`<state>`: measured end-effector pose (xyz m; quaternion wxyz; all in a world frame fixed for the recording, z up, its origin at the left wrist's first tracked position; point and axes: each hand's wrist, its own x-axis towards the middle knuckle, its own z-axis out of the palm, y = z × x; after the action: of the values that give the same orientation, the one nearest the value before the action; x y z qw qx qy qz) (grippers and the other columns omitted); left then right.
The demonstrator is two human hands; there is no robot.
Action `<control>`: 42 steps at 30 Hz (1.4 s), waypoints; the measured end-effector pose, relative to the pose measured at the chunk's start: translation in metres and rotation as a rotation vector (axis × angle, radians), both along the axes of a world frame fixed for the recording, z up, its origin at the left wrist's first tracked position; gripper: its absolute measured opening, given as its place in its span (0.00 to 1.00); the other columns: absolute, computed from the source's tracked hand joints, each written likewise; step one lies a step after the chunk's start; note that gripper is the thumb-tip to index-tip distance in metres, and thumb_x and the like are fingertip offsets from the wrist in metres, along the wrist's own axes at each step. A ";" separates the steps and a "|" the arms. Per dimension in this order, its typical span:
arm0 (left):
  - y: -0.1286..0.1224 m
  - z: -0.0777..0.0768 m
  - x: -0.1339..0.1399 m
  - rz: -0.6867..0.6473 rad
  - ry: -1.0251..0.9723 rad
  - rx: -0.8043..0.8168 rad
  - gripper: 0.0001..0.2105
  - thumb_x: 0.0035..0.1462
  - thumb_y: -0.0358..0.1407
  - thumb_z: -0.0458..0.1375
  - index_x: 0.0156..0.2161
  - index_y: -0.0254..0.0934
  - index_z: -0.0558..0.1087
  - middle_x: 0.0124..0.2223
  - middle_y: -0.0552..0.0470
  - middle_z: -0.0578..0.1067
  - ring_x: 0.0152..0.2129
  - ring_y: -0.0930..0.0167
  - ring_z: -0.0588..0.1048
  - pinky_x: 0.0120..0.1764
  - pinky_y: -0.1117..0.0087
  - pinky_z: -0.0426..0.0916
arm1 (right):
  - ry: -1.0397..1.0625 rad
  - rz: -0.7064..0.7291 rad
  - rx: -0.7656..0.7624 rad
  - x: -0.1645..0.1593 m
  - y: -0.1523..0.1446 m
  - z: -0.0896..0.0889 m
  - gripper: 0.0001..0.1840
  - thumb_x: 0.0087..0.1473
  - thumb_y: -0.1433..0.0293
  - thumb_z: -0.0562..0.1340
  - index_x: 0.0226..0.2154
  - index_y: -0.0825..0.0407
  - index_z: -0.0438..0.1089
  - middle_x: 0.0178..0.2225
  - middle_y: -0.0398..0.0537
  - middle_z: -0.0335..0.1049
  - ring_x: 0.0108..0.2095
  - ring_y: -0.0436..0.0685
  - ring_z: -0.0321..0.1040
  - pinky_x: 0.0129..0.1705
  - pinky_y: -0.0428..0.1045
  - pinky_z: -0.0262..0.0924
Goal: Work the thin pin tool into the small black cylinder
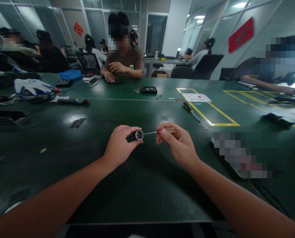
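My left hand grips a small dark cylinder with a pale ring at its open end, which faces me and a little to the right. What the cylinder belongs to cannot be made out. Between the thumb and fingers of my right hand is a screwdriver with a clear amber handle and a red collar. Its thin shaft points left, and the tip reaches the mouth of the cylinder. Both hands are above the green table, near its middle.
On the green table a yellow-and-black screwdriver lies beyond my right hand, near a white sheet. A black device sits farther back. Gloves and a blue basket are at left. A person sits opposite.
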<state>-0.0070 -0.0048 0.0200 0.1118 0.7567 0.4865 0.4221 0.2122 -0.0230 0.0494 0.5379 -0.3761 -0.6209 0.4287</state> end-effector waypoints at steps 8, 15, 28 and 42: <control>-0.002 0.001 0.001 -0.030 0.034 -0.006 0.19 0.50 0.31 0.73 0.48 0.43 0.80 0.45 0.51 0.81 0.45 0.62 0.77 0.49 0.57 0.70 | -0.127 -0.157 -0.005 0.002 0.008 -0.001 0.15 0.59 0.57 0.68 0.33 0.52 0.76 0.27 0.45 0.76 0.27 0.53 0.73 0.34 0.50 0.68; -0.001 0.002 0.002 -0.033 0.000 -0.035 0.19 0.51 0.29 0.72 0.49 0.42 0.80 0.45 0.52 0.81 0.43 0.64 0.78 0.50 0.59 0.71 | -0.064 -0.126 -0.002 -0.001 0.007 -0.006 0.12 0.57 0.60 0.70 0.37 0.50 0.73 0.29 0.43 0.76 0.29 0.52 0.73 0.35 0.50 0.69; -0.001 0.003 0.002 -0.030 -0.010 -0.082 0.19 0.49 0.29 0.73 0.48 0.43 0.80 0.43 0.52 0.81 0.41 0.64 0.78 0.48 0.59 0.72 | 0.315 0.005 -0.265 -0.006 0.015 -0.016 0.14 0.54 0.60 0.73 0.35 0.51 0.74 0.28 0.43 0.78 0.29 0.52 0.75 0.36 0.50 0.71; 0.002 0.000 -0.001 -0.005 -0.001 -0.012 0.18 0.51 0.30 0.72 0.48 0.44 0.80 0.44 0.53 0.80 0.41 0.64 0.78 0.48 0.60 0.72 | 0.436 0.031 -0.280 -0.002 0.016 -0.010 0.12 0.52 0.61 0.74 0.32 0.51 0.75 0.27 0.43 0.77 0.29 0.52 0.74 0.36 0.50 0.71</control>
<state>-0.0081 -0.0031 0.0200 0.1176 0.7570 0.4872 0.4193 0.2100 -0.0070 0.0394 0.5950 -0.3359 -0.4308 0.5895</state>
